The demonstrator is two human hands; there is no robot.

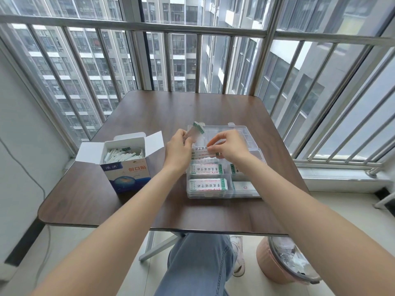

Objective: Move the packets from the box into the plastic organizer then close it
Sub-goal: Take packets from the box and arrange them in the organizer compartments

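An open blue-and-white cardboard box stands on the left of the table, with several white packets upright inside it. To its right lies a clear plastic organizer with its lid folded back. Packets with green ends lie flat in its near compartments. My left hand grips a small bundle of packets held upright above the organizer's far left part. My right hand pinches a packet over a far compartment.
The brown table stands against a window railing. A pink waste bin sits on the floor at lower right. My legs in jeans are under the table's front edge. A cable runs down the left wall.
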